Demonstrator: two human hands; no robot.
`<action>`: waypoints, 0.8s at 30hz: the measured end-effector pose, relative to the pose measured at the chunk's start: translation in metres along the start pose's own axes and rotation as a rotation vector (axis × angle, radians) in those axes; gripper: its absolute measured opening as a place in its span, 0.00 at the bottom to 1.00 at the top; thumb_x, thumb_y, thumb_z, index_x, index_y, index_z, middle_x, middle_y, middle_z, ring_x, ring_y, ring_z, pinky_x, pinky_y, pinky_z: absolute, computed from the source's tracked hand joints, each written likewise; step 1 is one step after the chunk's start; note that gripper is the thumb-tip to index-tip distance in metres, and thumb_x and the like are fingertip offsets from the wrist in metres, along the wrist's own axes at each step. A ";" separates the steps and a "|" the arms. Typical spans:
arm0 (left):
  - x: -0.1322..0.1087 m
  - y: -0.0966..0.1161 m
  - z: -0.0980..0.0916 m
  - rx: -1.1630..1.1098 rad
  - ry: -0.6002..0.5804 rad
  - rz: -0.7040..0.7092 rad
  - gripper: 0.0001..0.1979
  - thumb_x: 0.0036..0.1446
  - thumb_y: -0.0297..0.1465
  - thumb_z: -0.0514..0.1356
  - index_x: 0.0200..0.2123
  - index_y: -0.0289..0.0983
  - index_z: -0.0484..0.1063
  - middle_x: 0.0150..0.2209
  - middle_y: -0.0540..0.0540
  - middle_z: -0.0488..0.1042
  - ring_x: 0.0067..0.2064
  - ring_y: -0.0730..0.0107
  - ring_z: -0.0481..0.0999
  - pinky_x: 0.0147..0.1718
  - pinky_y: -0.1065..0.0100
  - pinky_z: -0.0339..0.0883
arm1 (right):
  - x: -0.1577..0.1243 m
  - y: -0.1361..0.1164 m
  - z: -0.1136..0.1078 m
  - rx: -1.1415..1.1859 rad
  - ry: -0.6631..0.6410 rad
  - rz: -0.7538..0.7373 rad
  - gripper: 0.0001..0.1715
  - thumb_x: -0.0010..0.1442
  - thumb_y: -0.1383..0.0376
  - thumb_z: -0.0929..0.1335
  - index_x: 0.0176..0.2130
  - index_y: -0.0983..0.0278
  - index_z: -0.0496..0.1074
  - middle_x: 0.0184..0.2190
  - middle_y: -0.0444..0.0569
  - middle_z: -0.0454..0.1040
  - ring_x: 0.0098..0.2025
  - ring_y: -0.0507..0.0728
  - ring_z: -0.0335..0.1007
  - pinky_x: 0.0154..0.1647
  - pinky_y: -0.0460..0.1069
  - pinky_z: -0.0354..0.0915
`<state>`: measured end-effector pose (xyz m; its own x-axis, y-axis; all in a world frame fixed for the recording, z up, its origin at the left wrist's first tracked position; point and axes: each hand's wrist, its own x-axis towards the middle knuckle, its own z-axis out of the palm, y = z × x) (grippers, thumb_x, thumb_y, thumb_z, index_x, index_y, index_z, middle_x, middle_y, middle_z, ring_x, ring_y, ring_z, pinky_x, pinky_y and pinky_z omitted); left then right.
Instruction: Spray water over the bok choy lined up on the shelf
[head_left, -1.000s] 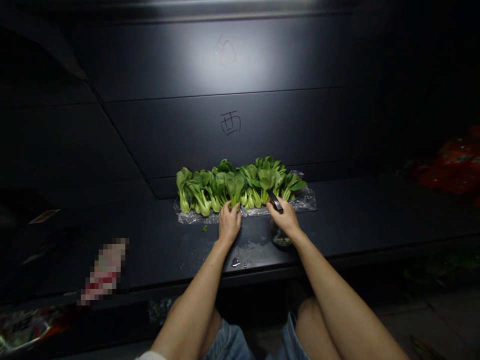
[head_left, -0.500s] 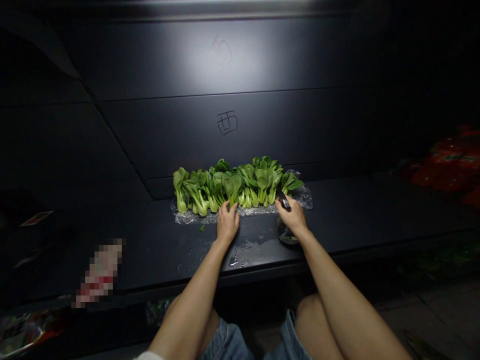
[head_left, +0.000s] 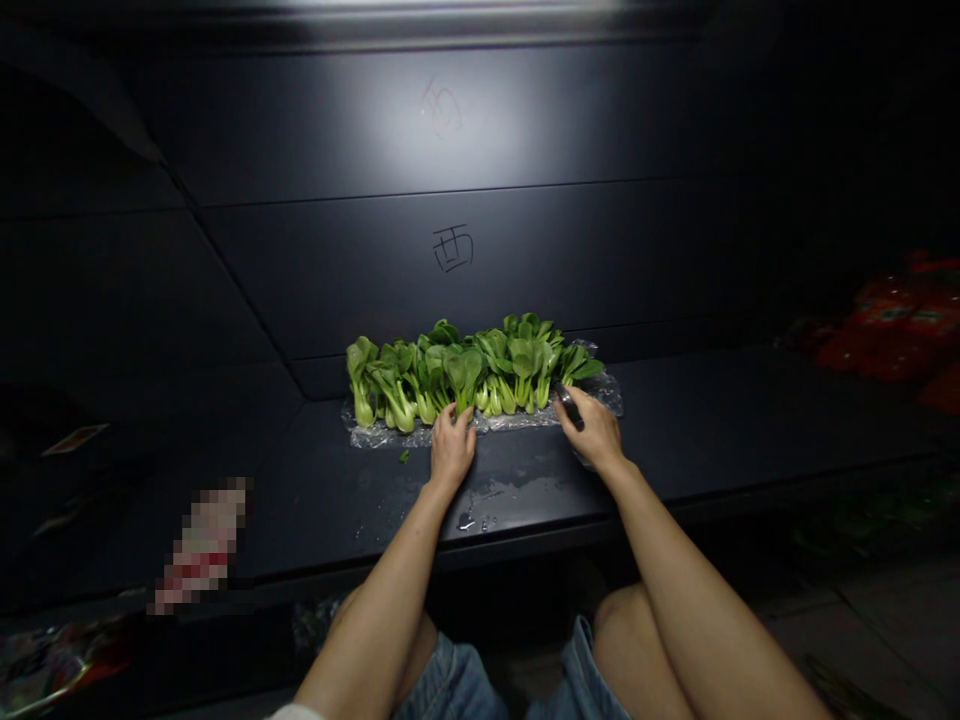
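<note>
A row of green bok choy (head_left: 525,362) stands on crinkled clear plastic wrap (head_left: 375,436) against the dark back wall. My left hand (head_left: 453,450) is at the row's middle, its fingers closed around the pale base of one bok choy (head_left: 463,372). At the row's right end, my right hand (head_left: 594,430) is curled around a dark, shiny object (head_left: 571,408). Most of that object is hidden by the hand, so its kind is unclear. The rightmost leaves lie just beyond these fingers.
Water drops and a small leaf scrap (head_left: 404,456) lie on the dark shelf (head_left: 517,500) in front of the row. Red packages (head_left: 885,325) are piled at the far right. A pixelated pale and red patch (head_left: 202,545) shows at the lower left.
My right hand has turned and shifted slightly right, and the round, clear-looking part below it is now mostly hidden. My left hand keeps its place on the bok choy.
</note>
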<state>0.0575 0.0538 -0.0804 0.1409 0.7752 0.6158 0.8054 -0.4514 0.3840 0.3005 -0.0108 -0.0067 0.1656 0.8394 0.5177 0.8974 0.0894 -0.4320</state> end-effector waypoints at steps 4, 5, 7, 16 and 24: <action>0.000 0.001 -0.001 0.012 -0.002 0.001 0.18 0.62 0.29 0.54 0.54 0.36 0.72 0.57 0.34 0.65 0.59 0.51 0.67 0.56 0.50 0.65 | -0.001 -0.003 -0.002 0.016 0.018 0.039 0.18 0.64 0.58 0.62 0.46 0.64 0.74 0.38 0.56 0.79 0.41 0.61 0.75 0.39 0.49 0.64; -0.001 0.001 -0.002 0.014 -0.004 0.001 0.18 0.62 0.29 0.54 0.54 0.36 0.72 0.57 0.34 0.65 0.59 0.51 0.67 0.56 0.50 0.65 | -0.001 -0.004 -0.003 0.031 0.014 0.068 0.18 0.64 0.57 0.62 0.44 0.64 0.75 0.36 0.55 0.79 0.39 0.60 0.75 0.38 0.48 0.63; 0.000 0.001 -0.002 0.013 -0.002 -0.004 0.18 0.62 0.29 0.54 0.54 0.36 0.72 0.57 0.34 0.65 0.59 0.51 0.67 0.57 0.50 0.65 | -0.001 -0.005 -0.003 0.058 0.005 0.135 0.17 0.63 0.57 0.62 0.41 0.63 0.75 0.33 0.54 0.79 0.35 0.60 0.75 0.35 0.48 0.61; 0.000 0.001 -0.005 -0.006 -0.005 -0.022 0.18 0.61 0.29 0.54 0.53 0.36 0.72 0.57 0.34 0.65 0.59 0.51 0.67 0.57 0.49 0.65 | 0.000 -0.004 -0.004 0.042 0.019 0.284 0.16 0.61 0.58 0.63 0.36 0.63 0.77 0.30 0.55 0.79 0.33 0.60 0.74 0.32 0.48 0.59; -0.002 0.000 -0.008 -0.003 0.013 -0.032 0.18 0.61 0.29 0.54 0.53 0.38 0.72 0.56 0.35 0.66 0.59 0.52 0.67 0.56 0.49 0.66 | -0.002 -0.006 -0.004 0.037 0.049 0.344 0.16 0.61 0.58 0.63 0.35 0.64 0.76 0.30 0.57 0.79 0.33 0.62 0.75 0.32 0.49 0.60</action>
<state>0.0522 0.0488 -0.0757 0.1072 0.7834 0.6122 0.8076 -0.4277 0.4060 0.2969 -0.0147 -0.0021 0.4761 0.7971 0.3714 0.7701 -0.1739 -0.6138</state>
